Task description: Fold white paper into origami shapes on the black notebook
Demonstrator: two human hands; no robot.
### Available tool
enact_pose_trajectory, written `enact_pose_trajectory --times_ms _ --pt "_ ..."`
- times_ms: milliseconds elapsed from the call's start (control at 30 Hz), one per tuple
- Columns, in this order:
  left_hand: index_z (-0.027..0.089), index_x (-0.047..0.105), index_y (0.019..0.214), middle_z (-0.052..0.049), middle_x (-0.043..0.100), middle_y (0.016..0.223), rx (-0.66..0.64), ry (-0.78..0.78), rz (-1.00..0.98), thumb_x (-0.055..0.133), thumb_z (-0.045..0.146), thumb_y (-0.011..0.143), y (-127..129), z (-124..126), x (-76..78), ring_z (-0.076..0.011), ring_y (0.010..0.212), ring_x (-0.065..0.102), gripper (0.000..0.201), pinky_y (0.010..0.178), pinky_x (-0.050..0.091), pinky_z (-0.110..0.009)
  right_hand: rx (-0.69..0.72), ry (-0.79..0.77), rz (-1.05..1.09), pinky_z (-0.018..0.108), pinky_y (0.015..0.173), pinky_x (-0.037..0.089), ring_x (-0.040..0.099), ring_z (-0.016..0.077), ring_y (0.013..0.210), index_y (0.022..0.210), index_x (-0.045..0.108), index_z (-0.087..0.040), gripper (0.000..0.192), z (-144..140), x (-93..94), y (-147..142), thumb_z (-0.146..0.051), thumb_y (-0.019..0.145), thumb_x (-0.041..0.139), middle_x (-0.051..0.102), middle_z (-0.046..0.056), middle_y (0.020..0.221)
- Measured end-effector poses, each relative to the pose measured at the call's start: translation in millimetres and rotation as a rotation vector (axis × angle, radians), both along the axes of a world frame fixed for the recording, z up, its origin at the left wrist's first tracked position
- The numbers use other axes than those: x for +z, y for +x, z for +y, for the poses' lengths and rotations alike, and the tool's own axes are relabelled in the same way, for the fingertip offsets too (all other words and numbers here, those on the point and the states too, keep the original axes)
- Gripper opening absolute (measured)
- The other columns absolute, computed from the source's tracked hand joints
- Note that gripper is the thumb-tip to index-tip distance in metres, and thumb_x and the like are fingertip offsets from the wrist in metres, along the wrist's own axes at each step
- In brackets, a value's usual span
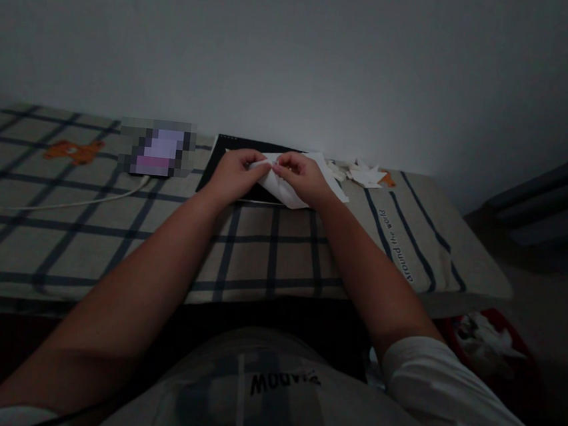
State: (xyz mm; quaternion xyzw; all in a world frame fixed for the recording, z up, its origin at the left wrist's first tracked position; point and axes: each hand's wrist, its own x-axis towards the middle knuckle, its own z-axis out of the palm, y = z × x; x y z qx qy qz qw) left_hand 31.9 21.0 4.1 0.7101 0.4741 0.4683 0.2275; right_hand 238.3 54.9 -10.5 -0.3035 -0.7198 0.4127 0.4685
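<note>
Pinching a white sheet (pixel 293 197) in closed fingers (pixel 289 158), your left hand (pixel 237 175) and right hand (pixel 305 178) nearly meet above a flat black object (pixel 224 147), partly covered, on the surface (pixel 281 245); phone (pixel 162 149), cable (pixel 89 202) and orange item (pixel 81 153) lie left, white scraps (pixel 367 175) right.

The right hand (pixel 307 178) hides some paper (pixel 286 194) — the phone (pixel 157 151) is pixelated.

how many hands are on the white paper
2: the left hand pinches the white paper from one side, and the right hand pinches it from the other, their fingertips close together. Some fingers are hidden, but both hands show.
</note>
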Motion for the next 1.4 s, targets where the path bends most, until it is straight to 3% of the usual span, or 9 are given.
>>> enact_pose_trajectory --times_ms 200,467,800,1067,1400 --pt "0.025 0.069 0.076 0.0 0.07 0.075 0.016 0.003 -0.014 0.071 0.042 0.083 -0.9 1.4 -0.2 -0.0196 0.077 0.059 0.019 0.073 0.048 -0.032 0.035 -0.141 0.011 0.03 0.082 0.056 0.064 0.0159 0.084 0.092 0.073 -0.023 0.03 2.7 1.5 2.5 -0.041 0.084 0.095 0.072 -0.002 0.086" --pt "0.022 0.073 0.082 -0.001 0.07 0.078 0.0 -0.061 0.006 0.074 0.039 0.08 -0.4 -0.7 1.3 -0.0195 0.076 0.061 0.017 0.072 0.05 -0.031 0.042 -0.231 0.001 0.028 0.081 0.055 0.063 0.0143 0.079 0.09 0.073 -0.021 0.016 -4.6 8.1 4.6 -0.025 0.092 0.088 0.071 -0.003 0.084" --pt "0.023 0.078 0.084 -0.002 0.076 0.08 -0.01 -0.019 0.014 0.075 0.047 0.081 -0.9 0.7 -0.7 -0.0202 0.076 0.063 0.025 0.071 0.05 -0.032 0.071 -0.192 0.01 0.028 0.079 0.053 0.062 0.0141 0.081 0.088 0.07 -0.021 0.022 -0.7 3.4 2.7 -0.028 0.089 0.091 0.067 -0.003 0.084" --pt "0.022 0.073 0.08 -0.001 0.071 0.076 0.03 -0.063 -0.012 0.072 0.043 0.078 1.2 -2.8 4.9 -0.0183 0.076 0.061 0.022 0.069 0.047 -0.03 0.123 -0.203 0.03 0.028 0.081 0.057 0.064 0.0143 0.083 0.093 0.073 -0.021 0.019 1.3 2.6 6.0 -0.03 0.089 0.089 0.074 -0.001 0.09" --pt "0.021 0.076 0.083 -0.002 0.076 0.081 -0.029 -0.147 0.005 0.072 0.043 0.074 0.9 -6.1 7.4 -0.0201 0.082 0.065 0.025 0.075 0.05 -0.03 0.099 -0.241 0.004 0.025 0.076 0.054 0.06 0.0112 0.074 0.086 0.073 -0.019 0.014 -1.5 7.4 5.4 -0.021 0.089 0.086 0.07 -0.004 0.08"
